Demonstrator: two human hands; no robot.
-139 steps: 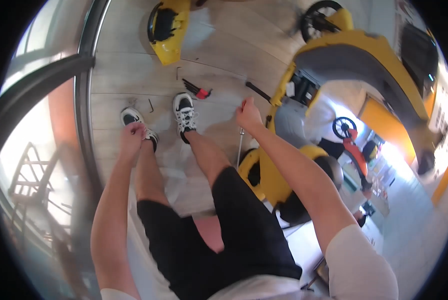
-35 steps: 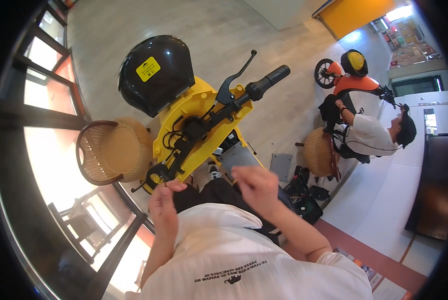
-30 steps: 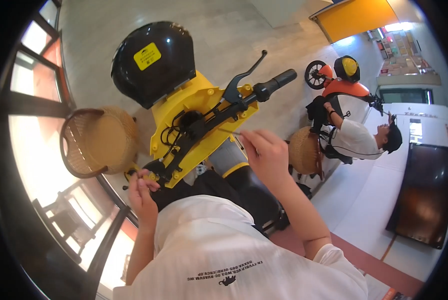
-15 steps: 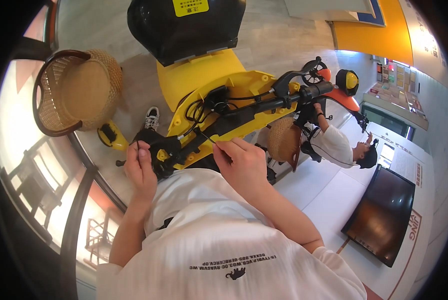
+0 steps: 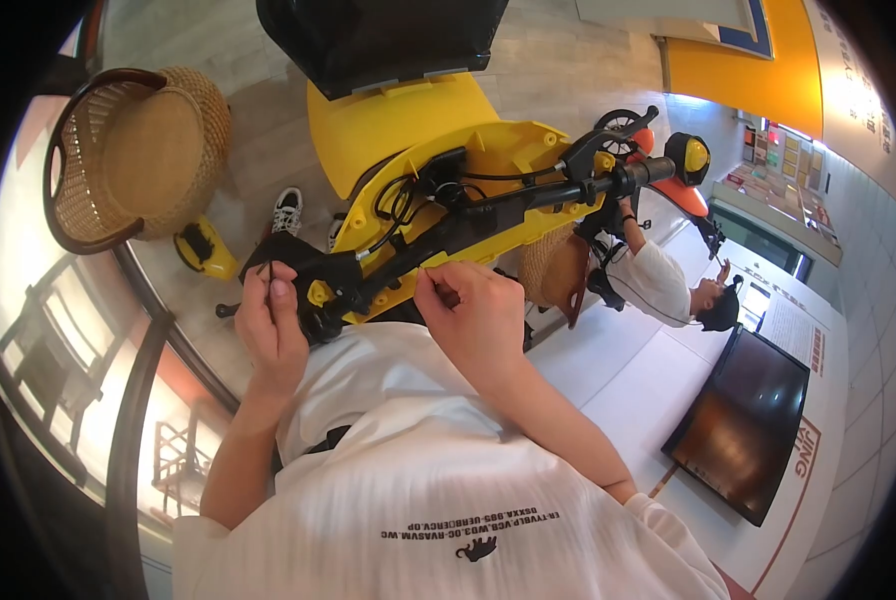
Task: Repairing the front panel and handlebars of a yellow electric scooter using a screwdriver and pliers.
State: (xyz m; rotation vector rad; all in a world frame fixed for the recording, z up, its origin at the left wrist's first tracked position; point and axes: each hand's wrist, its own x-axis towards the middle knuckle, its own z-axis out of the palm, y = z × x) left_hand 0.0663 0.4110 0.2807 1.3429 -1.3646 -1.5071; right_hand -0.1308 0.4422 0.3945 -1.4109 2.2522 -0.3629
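Observation:
In front of my body lies a black handlebar (image 5: 493, 214) with grips and levers, set across an open yellow shell (image 5: 558, 150). Black cables (image 5: 398, 205) loop inside that shell. Over the bar's near side, my right hand (image 5: 473, 310) pinches thumb and fingers together; what they hold is hidden. At the bar's left end my left hand (image 5: 273, 325) is closed, a thin dark strip (image 5: 270, 268) sticking up from its fingertips. Its kind is too small to tell. Beyond the shell are a yellow panel (image 5: 408, 115) and a black box-like part (image 5: 378, 45).
Wicker chairs stand at the left (image 5: 158, 150) and behind the handlebar at right (image 5: 546, 265). A yellow-and-black part (image 5: 206, 248) lies on the floor. Another person (image 5: 658, 280) works at an orange vehicle (image 5: 658, 170). A dark screen (image 5: 743, 425) is at the right.
The black strip that ran from the handlebar to my right fingers no longer shows. My right hand has shifted slightly left and up; the whole view has shifted a little.

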